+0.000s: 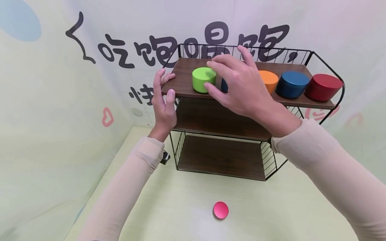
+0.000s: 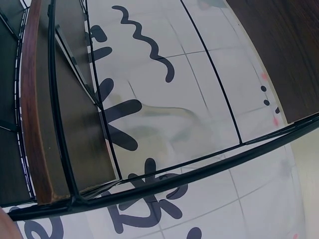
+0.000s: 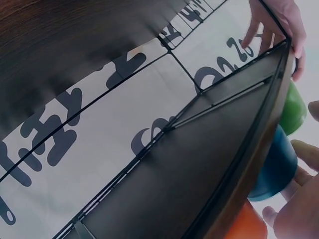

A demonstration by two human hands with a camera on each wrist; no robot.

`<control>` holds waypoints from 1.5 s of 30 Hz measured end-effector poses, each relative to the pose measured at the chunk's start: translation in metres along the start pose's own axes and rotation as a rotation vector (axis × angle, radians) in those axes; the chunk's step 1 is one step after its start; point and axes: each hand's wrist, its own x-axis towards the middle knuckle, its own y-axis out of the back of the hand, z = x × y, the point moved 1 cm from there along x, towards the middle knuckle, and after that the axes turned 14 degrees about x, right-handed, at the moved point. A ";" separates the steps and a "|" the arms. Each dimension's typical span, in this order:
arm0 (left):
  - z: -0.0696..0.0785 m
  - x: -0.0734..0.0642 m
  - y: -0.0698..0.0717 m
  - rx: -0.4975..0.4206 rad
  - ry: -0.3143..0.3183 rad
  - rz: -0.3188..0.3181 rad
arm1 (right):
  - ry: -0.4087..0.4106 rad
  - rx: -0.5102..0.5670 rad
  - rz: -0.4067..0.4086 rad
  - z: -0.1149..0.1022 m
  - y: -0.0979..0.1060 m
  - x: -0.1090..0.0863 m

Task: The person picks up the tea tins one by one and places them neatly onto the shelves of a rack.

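My left hand [image 1: 164,103] grips the left end of the top board of a three-tier wire-and-wood shelf rack [image 1: 184,75], thumb in front and fingers at the side rail. A lime-green cylinder [image 1: 202,82] stands on that board, close to this hand. Above the board, my right hand [image 1: 241,83] has its thumb and fingers spread just right of the green cylinder. Behind it, a blue cylinder [image 3: 276,164] is mostly hidden in the head view. Farther right are an orange cylinder [image 1: 269,80], another blue cylinder [image 1: 292,84] and a dark red cylinder [image 1: 323,87].
A pink round piece [image 1: 220,210] lies on the pale table [image 1: 181,207] in front of the rack. Left of the rack's foot sits a small black object [image 1: 165,157]. A printed curtain [image 1: 126,20] hangs close behind, and thin black rails edge the shelves.
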 end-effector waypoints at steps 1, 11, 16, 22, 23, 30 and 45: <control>0.000 0.000 0.000 -0.002 0.000 0.001 | 0.005 0.003 0.011 -0.001 0.002 -0.001; -0.001 0.000 0.001 -0.007 0.001 0.004 | 0.090 0.050 0.121 -0.005 0.017 -0.019; -0.001 0.000 0.001 -0.005 0.010 0.002 | 0.144 0.074 0.169 -0.010 0.020 -0.033; -0.001 0.000 0.000 -0.007 0.003 0.009 | 0.181 0.153 0.225 -0.021 0.014 -0.056; -0.001 0.000 -0.001 -0.007 0.003 0.009 | 0.176 0.159 0.225 -0.021 0.013 -0.060; 0.000 0.001 -0.001 -0.011 0.010 0.001 | 0.125 0.182 0.217 -0.019 0.003 -0.089; 0.002 0.000 -0.001 -0.022 0.019 0.002 | 0.041 0.267 0.157 -0.017 -0.047 -0.146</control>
